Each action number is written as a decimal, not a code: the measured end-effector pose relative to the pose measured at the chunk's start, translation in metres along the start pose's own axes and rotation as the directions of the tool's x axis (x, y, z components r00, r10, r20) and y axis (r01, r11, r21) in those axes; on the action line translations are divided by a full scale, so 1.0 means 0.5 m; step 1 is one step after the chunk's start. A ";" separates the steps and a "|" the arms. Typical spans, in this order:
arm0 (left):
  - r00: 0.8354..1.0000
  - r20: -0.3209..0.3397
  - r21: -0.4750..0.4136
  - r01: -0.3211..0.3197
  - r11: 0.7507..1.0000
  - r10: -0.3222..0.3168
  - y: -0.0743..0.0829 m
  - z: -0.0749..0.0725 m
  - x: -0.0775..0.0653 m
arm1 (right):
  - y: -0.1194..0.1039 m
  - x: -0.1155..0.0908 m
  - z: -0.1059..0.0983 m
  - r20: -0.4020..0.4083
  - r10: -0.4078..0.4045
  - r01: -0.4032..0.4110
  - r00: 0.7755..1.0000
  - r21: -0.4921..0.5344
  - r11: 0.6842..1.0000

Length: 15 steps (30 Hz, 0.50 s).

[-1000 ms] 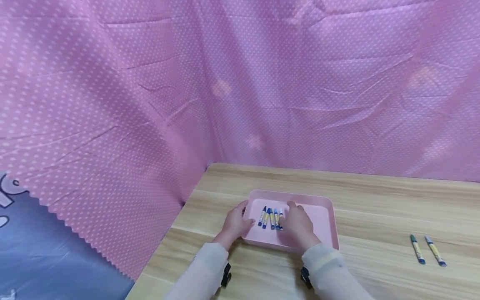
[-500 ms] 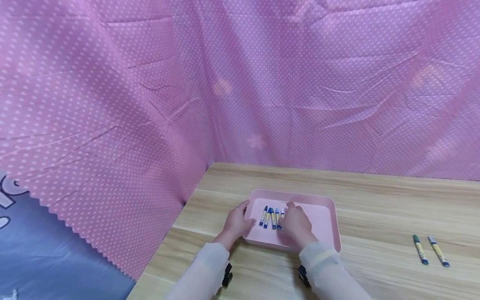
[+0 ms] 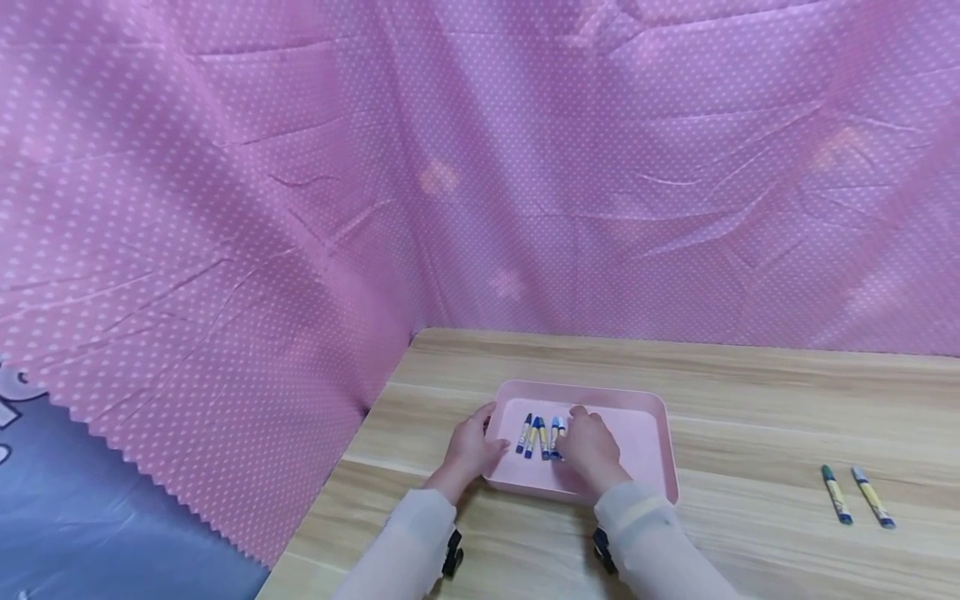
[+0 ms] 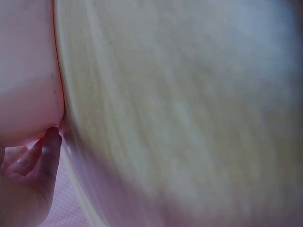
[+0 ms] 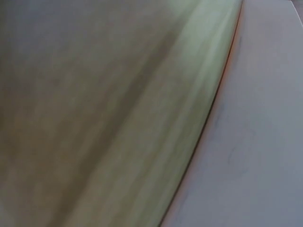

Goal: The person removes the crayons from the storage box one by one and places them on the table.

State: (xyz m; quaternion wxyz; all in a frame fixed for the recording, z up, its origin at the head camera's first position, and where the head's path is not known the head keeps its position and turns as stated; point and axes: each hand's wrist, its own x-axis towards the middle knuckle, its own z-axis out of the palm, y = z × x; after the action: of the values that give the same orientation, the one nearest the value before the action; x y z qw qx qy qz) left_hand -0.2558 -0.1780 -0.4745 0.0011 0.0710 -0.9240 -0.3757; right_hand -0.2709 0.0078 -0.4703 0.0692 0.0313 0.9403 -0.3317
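A pink tray lies on the wooden table. My left hand grips its left wall, thumb at the inside and fingers around the outside; the left wrist view shows these fingers against the tray's wall. Several crayons with yellow wrappers lie side by side on the tray's left half, among them a dark blue crayon and a light blue crayon. Over the tray, my right hand pinches the pale crayon at the row's right end, partly covering it. In the right wrist view the hand is out of sight.
On the table to the right lie a green crayon and a pale grey-blue crayon, apart from the tray. A pink dotted curtain hangs behind the table and along its left side.
The pale crayon under my right hand has shifted slightly left, closer to the light blue one. My left hand keeps its grip on the tray.
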 end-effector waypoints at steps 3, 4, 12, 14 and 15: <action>1.000 -0.007 0.001 -0.014 1.000 0.014 -0.003 0.001 -0.001 | 0.000 -0.004 0.001 -0.005 0.002 -0.002 1.000 0.008 1.000; 1.000 -0.008 0.002 -0.016 1.000 0.016 -0.004 0.002 -0.001 | 0.001 -0.006 0.002 -0.005 0.001 -0.001 1.000 0.008 1.000; 0.999 -0.014 0.001 -0.035 0.999 0.035 -0.015 0.007 -0.002 | 0.003 -0.018 0.002 -0.026 -0.022 0.021 0.999 -0.014 1.000; 0.999 -0.015 -0.005 -0.037 0.999 0.037 -0.018 0.008 -0.002 | 0.005 -0.020 0.004 -0.024 -0.022 0.022 0.999 -0.012 1.000; 0.999 -0.016 -0.006 -0.038 0.999 0.038 -0.018 0.009 -0.003 | 0.006 -0.021 0.004 -0.024 -0.020 0.020 1.000 -0.012 1.000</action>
State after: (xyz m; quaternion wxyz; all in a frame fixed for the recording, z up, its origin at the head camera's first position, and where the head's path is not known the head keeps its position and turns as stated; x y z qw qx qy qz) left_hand -0.2534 -0.1814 -0.4838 0.0160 0.0563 -0.9240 -0.3778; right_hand -0.2600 0.0085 -0.4722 0.0548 0.0256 0.9433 -0.3265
